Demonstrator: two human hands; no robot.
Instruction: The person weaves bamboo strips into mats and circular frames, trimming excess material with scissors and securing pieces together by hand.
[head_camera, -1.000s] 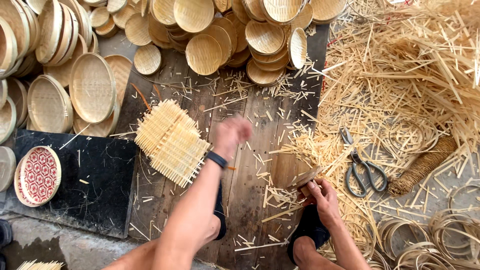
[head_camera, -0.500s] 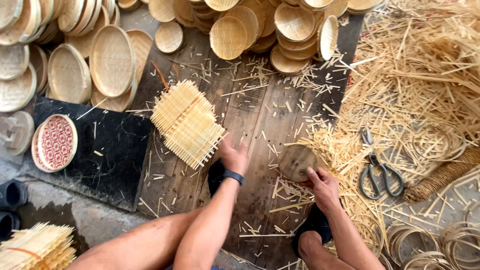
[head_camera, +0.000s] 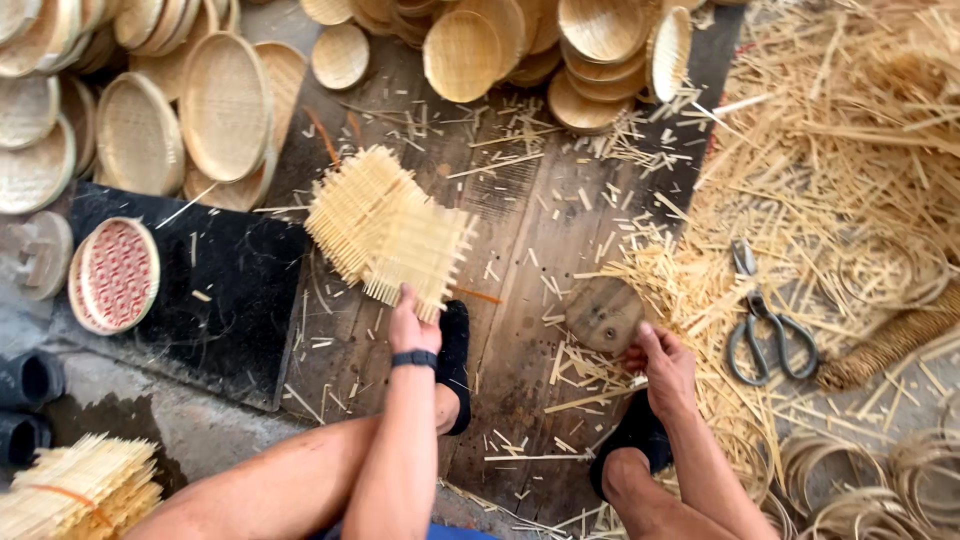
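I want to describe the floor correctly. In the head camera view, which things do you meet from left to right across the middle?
Red patterned tray → woven bamboo mat held by left hand → wooden block → right hand → scissors.

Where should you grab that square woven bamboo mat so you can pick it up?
Probably by its near edge, coming from the person's side. The top woven mat lies flat on a stack, and its stiff strip ends stick out past the weave like a fringe. The left hand already pinches that near edge, thumb on top, where nothing blocks the way.
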